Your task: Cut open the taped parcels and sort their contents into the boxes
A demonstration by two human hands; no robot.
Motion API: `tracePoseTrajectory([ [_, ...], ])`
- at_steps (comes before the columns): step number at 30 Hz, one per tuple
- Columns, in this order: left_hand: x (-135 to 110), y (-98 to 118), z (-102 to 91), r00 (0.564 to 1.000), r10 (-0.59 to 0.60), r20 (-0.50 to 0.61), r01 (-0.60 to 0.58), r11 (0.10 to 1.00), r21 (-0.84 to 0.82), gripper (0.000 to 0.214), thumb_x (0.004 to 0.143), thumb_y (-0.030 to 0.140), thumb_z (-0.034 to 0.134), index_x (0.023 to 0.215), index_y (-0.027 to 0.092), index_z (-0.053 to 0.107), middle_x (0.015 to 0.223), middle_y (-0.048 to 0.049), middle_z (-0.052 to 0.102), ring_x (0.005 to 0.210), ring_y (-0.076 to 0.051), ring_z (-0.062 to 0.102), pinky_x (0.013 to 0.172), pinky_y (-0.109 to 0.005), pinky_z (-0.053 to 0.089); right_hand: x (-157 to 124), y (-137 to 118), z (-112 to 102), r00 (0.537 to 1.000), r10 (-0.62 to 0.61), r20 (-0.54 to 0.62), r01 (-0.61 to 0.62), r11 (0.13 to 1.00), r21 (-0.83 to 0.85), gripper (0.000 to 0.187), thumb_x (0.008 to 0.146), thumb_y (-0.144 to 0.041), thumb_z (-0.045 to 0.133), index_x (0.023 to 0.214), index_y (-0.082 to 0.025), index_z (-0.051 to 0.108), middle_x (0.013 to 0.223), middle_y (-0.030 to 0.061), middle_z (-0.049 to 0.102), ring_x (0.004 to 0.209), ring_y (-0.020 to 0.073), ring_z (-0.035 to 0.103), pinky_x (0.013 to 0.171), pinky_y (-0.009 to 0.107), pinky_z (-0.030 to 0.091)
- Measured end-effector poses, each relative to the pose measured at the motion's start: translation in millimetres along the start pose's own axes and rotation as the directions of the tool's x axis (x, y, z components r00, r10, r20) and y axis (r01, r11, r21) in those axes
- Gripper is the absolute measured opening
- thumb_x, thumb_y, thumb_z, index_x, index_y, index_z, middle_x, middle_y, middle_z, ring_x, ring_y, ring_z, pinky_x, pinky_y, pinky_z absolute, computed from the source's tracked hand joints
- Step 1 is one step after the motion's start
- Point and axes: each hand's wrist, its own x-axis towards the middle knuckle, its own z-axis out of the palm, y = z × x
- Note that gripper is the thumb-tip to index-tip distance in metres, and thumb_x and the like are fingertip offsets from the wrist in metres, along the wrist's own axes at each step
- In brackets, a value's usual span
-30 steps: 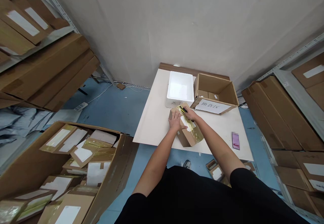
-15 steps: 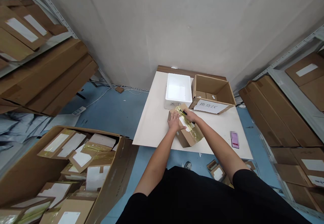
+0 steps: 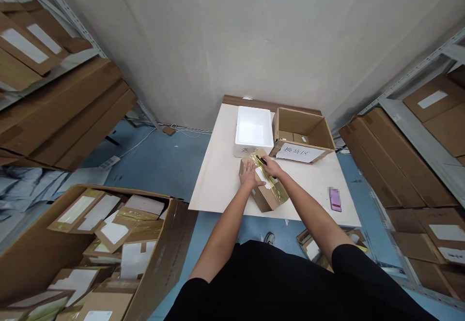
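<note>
A taped cardboard box (image 3: 262, 202) lies at an angle near the front edge of the white table (image 3: 214, 180). Yellowish clear tape and a white label run along its top. My left hand (image 3: 249, 175) rests on the box's left side with fingers spread, pressing against it. In my right hand (image 3: 271, 167), closed fingers grip a slim black-and-yellow utility knife (image 3: 261, 160), held over the tape near the box's far end. Whether its blade touches the tape cannot be made out.
Behind the box stand a white foam box (image 3: 237, 149) and an open carton (image 3: 330, 146) with small boxes inside. A purple-screened phone (image 3: 335, 200) lies at right. A large carton (image 3: 178, 243) of parcels stands at left. Loaded shelves (image 3: 410, 132) flank both sides.
The camera view has shifted slightly. My right hand and the knife have moved a little toward the box's far end; my left hand stays on the box.
</note>
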Motion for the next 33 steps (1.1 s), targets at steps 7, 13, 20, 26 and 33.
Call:
tracePoseTrajectory([
  [7,4.5,-0.6,4.8,1.000,-0.019,0.019,0.019,0.999,0.026,0.142,0.066,0.077,0.084,0.175,0.026,0.009,0.180,-0.0046,-0.014,0.163,-0.042,-0.023,0.128,-0.069,0.026,7.4,-1.2,11.0,0.999,-0.039,0.007,0.039,0.996,-0.077,0.054,0.096,-0.027,0.065,0.149,-0.025,0.058,0.131,0.0095,0.075,0.114,0.0323,0.069,0.097,0.039,0.052],
  [13,-1.0,3.7,-2.4,0.999,-0.027,0.041,0.025,0.997,0.067,0.139,0.070,0.080,0.079,0.175,0.024,0.007,0.180,-0.0046,-0.016,0.163,-0.040,-0.023,0.128,-0.068,0.027,7.6,-13.4,8.9,0.998,-0.010,0.068,0.025,0.974,-0.223,0.058,0.101,-0.025,0.056,0.159,-0.023,0.047,0.134,0.0130,0.073,0.115,0.0322,0.068,0.096,0.037,0.052],
  [20,-8.4,9.4,-10.3,0.997,-0.058,0.051,0.051,0.991,0.128,0.135,0.072,0.086,0.072,0.175,0.030,0.005,0.181,-0.0010,-0.012,0.164,-0.036,-0.024,0.128,-0.062,0.030,-0.1,-45.0,2.1,0.991,0.058,0.123,-0.001,0.908,-0.419,0.054,0.107,-0.030,0.045,0.160,-0.020,0.041,0.131,0.0155,0.073,0.118,0.0308,0.069,0.098,0.037,0.050],
  [26,-11.2,9.1,-12.4,0.998,-0.054,0.042,0.049,0.991,0.121,0.134,0.072,0.087,0.072,0.175,0.032,0.007,0.181,-0.0012,-0.012,0.164,-0.037,-0.022,0.128,-0.062,0.031,-0.1,-63.0,-7.1,0.972,0.136,0.193,-0.022,0.866,-0.500,0.053,0.105,-0.033,0.051,0.156,-0.020,0.045,0.128,0.0182,0.074,0.114,0.0324,0.072,0.091,0.037,0.053],
  [33,-12.6,8.6,-13.3,0.997,-0.058,0.043,0.053,0.992,0.115,0.135,0.071,0.087,0.072,0.175,0.030,0.007,0.181,0.0001,-0.012,0.165,-0.036,-0.021,0.127,-0.062,0.034,-11.5,-58.6,-16.2,0.957,0.173,0.233,-0.049,0.888,-0.456,0.054,0.104,-0.031,0.052,0.157,-0.021,0.043,0.127,0.0171,0.074,0.098,0.0299,0.076,0.079,0.034,0.057],
])
